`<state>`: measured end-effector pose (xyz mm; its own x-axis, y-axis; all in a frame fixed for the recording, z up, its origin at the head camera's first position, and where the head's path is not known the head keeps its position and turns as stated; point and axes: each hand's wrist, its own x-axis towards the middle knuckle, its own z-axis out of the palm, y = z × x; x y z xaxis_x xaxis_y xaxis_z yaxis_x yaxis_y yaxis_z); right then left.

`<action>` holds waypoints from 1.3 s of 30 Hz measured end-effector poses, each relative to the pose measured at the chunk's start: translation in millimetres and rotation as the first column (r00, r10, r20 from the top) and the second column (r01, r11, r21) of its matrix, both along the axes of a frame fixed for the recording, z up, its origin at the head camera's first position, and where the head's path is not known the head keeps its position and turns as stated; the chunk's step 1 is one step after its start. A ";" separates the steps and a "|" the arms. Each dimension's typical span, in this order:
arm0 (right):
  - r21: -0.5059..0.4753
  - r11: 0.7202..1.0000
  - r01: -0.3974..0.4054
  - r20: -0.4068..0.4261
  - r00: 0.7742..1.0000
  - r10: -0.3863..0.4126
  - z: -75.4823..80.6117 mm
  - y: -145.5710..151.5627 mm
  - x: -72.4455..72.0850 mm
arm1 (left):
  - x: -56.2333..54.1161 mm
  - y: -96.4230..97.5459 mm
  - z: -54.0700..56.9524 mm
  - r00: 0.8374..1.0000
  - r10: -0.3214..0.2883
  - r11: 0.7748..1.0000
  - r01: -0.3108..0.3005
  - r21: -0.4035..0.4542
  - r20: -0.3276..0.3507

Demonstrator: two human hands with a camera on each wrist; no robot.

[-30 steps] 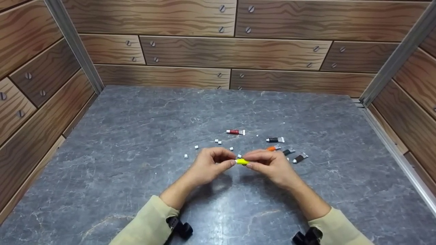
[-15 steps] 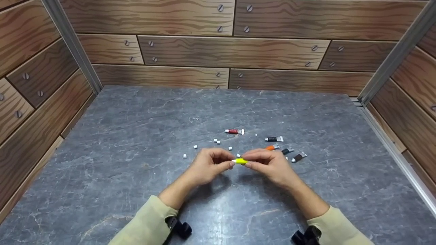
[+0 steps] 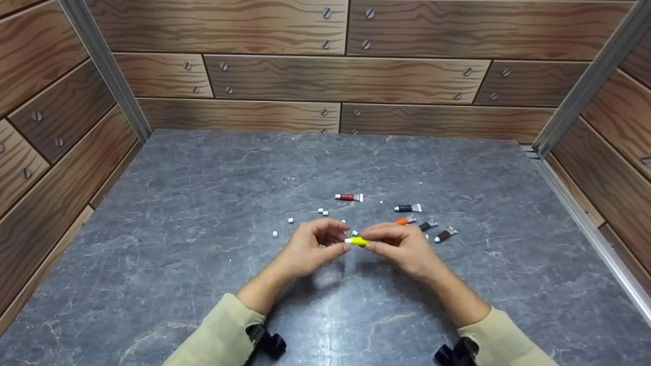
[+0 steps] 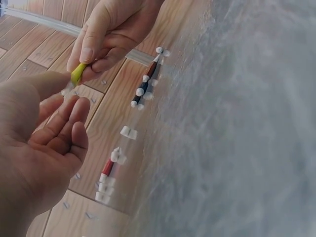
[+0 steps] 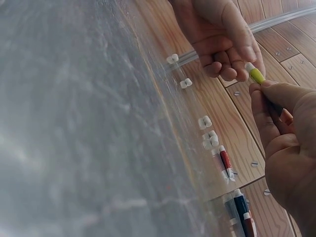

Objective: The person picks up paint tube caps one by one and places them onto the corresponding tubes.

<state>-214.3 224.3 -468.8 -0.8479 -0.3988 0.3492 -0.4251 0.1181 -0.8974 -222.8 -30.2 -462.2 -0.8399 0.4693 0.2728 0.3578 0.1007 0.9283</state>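
Observation:
In the head view my right hand (image 3: 407, 249) pinches a small yellow paint tube (image 3: 360, 241) between thumb and fingertips, above the table. Its white cap (image 3: 348, 241) points left, toward my left hand (image 3: 315, 249). The left thumb tip is right at the cap, and the left fingers are spread a little from the thumb, so the cap shows between them. Both wrist views show the tube (image 4: 77, 73) between the two hands, with the white cap (image 5: 249, 65) on its end. The right fingers hide the tube's rear end.
Beyond my hands lie a red paint tube (image 3: 349, 197), a black tube (image 3: 408, 208), an orange tube (image 3: 405, 220), a dark tube (image 3: 427, 225) and a brown tube (image 3: 446, 234). Several loose white caps (image 3: 291, 220) are scattered left of them on the grey table (image 3: 229, 173). Wood-patterned walls (image 3: 274, 76) surround it.
The left fingers have eased away from the thumb, and more of the white cap shows. The right hand keeps its pinch on the yellow paint tube.

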 end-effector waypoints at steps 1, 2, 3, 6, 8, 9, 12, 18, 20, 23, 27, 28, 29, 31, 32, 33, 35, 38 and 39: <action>-0.004 1.000 -0.001 0.003 1.000 0.001 0.1 -0.1 0.2 | -0.2 0.0 -0.2 1.000 0.000 1.000 0.000 0.001 0.007; -0.007 1.000 -0.001 0.006 1.000 0.001 0.2 -0.2 0.3 | -0.1 0.0 -0.2 1.000 0.001 1.000 -0.001 0.005 0.016; -0.010 1.000 0.000 0.011 1.000 0.000 0.3 -0.3 0.4 | -0.2 0.1 -0.2 1.000 0.000 1.000 0.000 0.009 0.028; -0.013 1.000 0.007 0.023 1.000 -0.007 0.9 -0.7 0.7 | 0.2 0.0 -0.3 0.999 -0.011 1.000 0.009 0.021 0.051; -0.010 1.000 0.010 0.020 1.000 -0.009 0.8 -0.7 0.6 | 0.6 -0.3 0.3 0.998 -0.016 1.000 0.015 0.019 0.056; -0.009 1.000 0.011 0.018 1.000 -0.010 0.8 -0.7 0.5 | 0.7 -0.4 0.5 0.998 -0.017 1.000 0.017 0.015 0.055; -0.008 1.000 0.009 0.015 1.000 -0.009 0.8 -0.7 0.2 | 0.4 -0.7 0.0 0.999 -0.018 1.000 0.018 0.009 0.044; -0.008 1.000 0.009 0.021 1.000 -0.009 0.8 -0.7 -0.2 | -0.5 -0.2 -0.2 1.000 -0.014 1.000 0.014 -0.003 0.026; -0.008 1.000 0.009 0.024 1.000 -0.008 0.7 -0.6 -0.2 | -0.6 0.1 0.0 1.000 -0.008 1.000 0.009 -0.009 0.015; -0.006 1.000 0.007 0.027 1.000 -0.007 0.4 -0.5 -0.2 | -0.5 0.4 0.1 1.000 0.001 1.000 -0.001 -0.013 -0.009; 0.002 1.000 0.011 0.025 1.000 -0.011 -0.2 -0.6 -0.2 | 0.3 0.2 0.4 1.000 0.007 1.000 -0.007 -0.015 -0.023; 0.002 1.000 0.012 0.025 1.000 -0.013 -0.4 -0.6 -0.1 | 0.5 0.2 0.4 1.000 0.006 1.000 -0.006 -0.013 -0.021; 0.004 1.000 0.014 0.023 1.000 -0.014 -0.6 -0.5 0.0 | 0.6 0.3 0.3 1.000 0.003 1.000 -0.004 -0.011 -0.018; 0.001 1.000 0.014 0.018 1.000 -0.014 -1.0 -0.4 0.0 | 0.8 0.5 0.0 1.000 -0.002 1.000 0.002 0.000 -0.009; -0.001 1.000 0.015 0.016 1.000 -0.015 -1.0 -0.4 0.0 | 0.8 0.6 -0.1 1.000 -0.005 1.000 0.005 0.007 -0.003; -0.004 1.000 0.015 0.014 1.000 -0.015 -1.0 -0.4 0.1 | 0.8 0.7 -0.3 1.000 -0.008 1.000 0.008 0.011 0.004; -0.005 1.000 0.016 0.008 1.000 -0.016 -1.0 -0.4 0.0 | 0.8 0.9 -0.4 1.000 -0.013 1.000 0.012 0.016 0.020; -0.004 1.000 0.020 0.007 1.000 -0.020 -0.7 -0.4 -0.1 | 0.9 0.8 -0.2 0.999 -0.023 0.999 0.022 0.023 0.045; -0.003 1.000 0.022 0.009 1.000 -0.022 -0.6 -0.4 -0.1 | 1.0 0.8 -0.1 0.998 -0.028 0.999 0.027 0.023 0.052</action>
<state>-214.4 223.9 -469.4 -0.8593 -0.3793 0.3431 -0.4147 0.1243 -0.9014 -221.9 -29.4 -462.3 -0.8401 0.4865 0.2399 0.3113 0.0702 0.9477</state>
